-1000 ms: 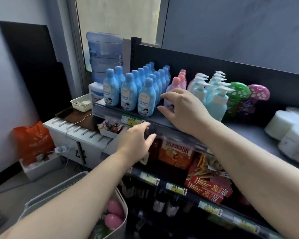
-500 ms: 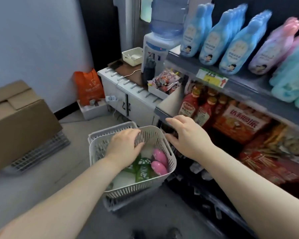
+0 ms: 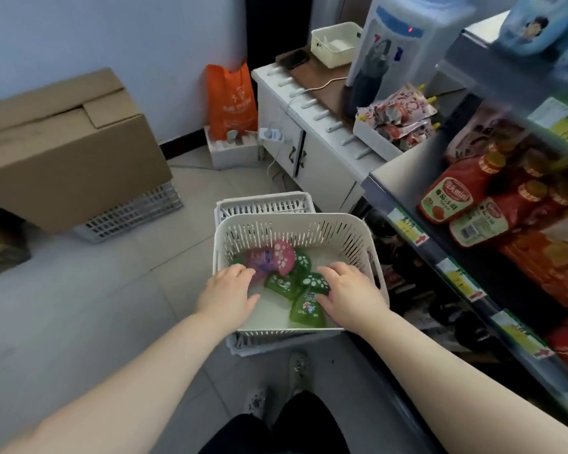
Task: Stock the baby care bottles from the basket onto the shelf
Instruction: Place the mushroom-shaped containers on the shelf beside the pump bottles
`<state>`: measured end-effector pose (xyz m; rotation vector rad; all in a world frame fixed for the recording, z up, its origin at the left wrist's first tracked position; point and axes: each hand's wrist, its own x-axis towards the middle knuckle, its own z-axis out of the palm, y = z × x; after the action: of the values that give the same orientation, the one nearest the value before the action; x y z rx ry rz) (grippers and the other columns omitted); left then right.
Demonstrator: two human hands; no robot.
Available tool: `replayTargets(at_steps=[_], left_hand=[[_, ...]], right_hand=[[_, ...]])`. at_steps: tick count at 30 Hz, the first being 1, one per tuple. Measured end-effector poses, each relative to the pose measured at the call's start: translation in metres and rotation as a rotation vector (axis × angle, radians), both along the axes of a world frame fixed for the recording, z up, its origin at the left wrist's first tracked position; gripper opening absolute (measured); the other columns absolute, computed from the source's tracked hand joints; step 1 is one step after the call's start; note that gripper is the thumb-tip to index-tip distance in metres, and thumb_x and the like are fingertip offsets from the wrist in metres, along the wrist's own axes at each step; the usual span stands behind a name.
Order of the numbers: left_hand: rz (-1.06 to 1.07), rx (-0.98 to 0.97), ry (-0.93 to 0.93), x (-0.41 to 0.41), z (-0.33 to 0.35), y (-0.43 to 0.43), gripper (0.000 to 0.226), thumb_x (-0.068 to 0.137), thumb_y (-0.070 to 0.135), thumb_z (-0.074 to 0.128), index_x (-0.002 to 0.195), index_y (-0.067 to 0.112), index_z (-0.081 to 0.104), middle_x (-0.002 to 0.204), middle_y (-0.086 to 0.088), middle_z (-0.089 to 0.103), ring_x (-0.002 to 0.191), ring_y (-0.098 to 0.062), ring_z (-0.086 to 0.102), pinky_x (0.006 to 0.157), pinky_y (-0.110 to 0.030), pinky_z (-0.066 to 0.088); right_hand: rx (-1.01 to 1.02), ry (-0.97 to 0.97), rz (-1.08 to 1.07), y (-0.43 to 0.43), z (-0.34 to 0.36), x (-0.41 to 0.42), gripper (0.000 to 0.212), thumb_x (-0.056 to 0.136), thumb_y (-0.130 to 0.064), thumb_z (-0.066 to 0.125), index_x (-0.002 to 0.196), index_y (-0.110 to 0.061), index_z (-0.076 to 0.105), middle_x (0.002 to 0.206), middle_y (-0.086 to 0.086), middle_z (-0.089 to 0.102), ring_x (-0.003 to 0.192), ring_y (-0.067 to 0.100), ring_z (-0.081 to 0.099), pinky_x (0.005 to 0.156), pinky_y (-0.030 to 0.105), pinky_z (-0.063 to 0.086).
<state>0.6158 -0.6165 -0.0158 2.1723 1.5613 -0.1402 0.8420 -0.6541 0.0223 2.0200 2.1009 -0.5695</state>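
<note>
Green bottle [image 3: 308,312] under right hand [image 3: 350,291], pink bottle [image 3: 277,257] under left hand [image 3: 227,291]

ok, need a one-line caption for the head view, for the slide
Left hand and right hand reach into the white basket holding green bottles and a pink bottle, beside the stocked shelf.

The blue bottles [image 3: 527,26] on the shelf [image 3: 469,49] are blurred and cut off by the top edge.

Head view, steeply down, close over basket [image 3: 309,234]
</note>
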Motion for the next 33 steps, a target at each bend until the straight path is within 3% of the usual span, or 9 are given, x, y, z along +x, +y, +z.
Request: replayTargets(at_steps=[7, 17, 25, 28, 30, 33], left_hand=[[0.097, -0.148, 0.064, 0.023, -0.049, 0.036, 0.054, 0.094, 0.037, 0.051, 0.142, 0.017, 0.035, 0.142, -0.003, 0.04, 0.128, -0.025, 0.04, 0.106, -0.038, 0.037], [0.426, -0.396, 0.192, 0.043, -0.125, 0.069, 0.07, 0.094, 0.014, 0.047, 0.151, 0.01, 0.007, 0.158, -0.014, 0.009, 0.142, -0.035, 0.022, 0.113, -0.042, 0.028], [0.634, -0.436, 0.208, 0.05, -0.152, 0.089, 0.066, 0.093, 0.012, 0.048, 0.149, 0.005, 0.013, 0.149, -0.019, 0.023, 0.129, -0.037, 0.042, 0.102, -0.043, 0.039], [0.665, -0.456, 0.214, 0.05, -0.16, 0.097, 0.059, 0.093, 0.014, 0.048, 0.145, 0.007, 0.022, 0.14, -0.019, 0.033, 0.124, -0.038, 0.046, 0.1, -0.045, 0.041], [0.68, -0.468, 0.192, 0.05, -0.165, 0.1, 0.054, 0.092, 0.015, 0.047, 0.143, 0.011, 0.028, 0.136, -0.019, 0.039, 0.12, -0.037, 0.049, 0.098, -0.046, 0.043], [0.682, -0.427, 0.143, 0.049, -0.168, 0.104, 0.05, 0.094, 0.025, 0.05, 0.138, 0.011, 0.033, 0.129, -0.017, 0.048, 0.11, -0.033, 0.055, 0.089, -0.043, 0.046]], right_hand=[[-0.138, 0.021, 0.013, 0.048, -0.061, 0.011, 0.054, 0.094, -0.042, 0.051, 0.141, -0.021, 0.039, 0.134, 0.002, 0.048, 0.121, 0.023, 0.046, 0.098, 0.036, 0.042], [-0.371, 0.13, -0.112, 0.11, -0.147, 0.025, 0.053, 0.097, -0.029, 0.05, 0.145, -0.013, 0.034, 0.14, 0.011, 0.046, 0.126, 0.029, 0.046, 0.103, 0.039, 0.04], [-0.478, 0.154, -0.17, 0.148, -0.188, 0.023, 0.032, 0.097, -0.016, 0.048, 0.126, -0.005, 0.047, 0.111, 0.013, 0.06, 0.103, 0.029, 0.058, 0.092, 0.039, 0.048], [-0.513, 0.175, -0.227, 0.159, -0.202, 0.022, 0.028, 0.099, -0.018, 0.046, 0.124, -0.007, 0.047, 0.097, 0.007, 0.057, 0.089, 0.024, 0.058, 0.077, 0.033, 0.047], [-0.496, 0.281, -0.362, 0.164, -0.211, 0.022, 0.033, 0.098, -0.022, 0.048, 0.13, -0.014, 0.047, 0.105, 0.006, 0.06, 0.086, 0.021, 0.055, 0.076, 0.031, 0.043], [-0.528, 0.364, -0.513, 0.169, -0.22, 0.022, 0.044, 0.095, -0.026, 0.055, 0.136, -0.017, 0.044, 0.125, 0.009, 0.059, 0.099, 0.025, 0.057, 0.081, 0.032, 0.042]])
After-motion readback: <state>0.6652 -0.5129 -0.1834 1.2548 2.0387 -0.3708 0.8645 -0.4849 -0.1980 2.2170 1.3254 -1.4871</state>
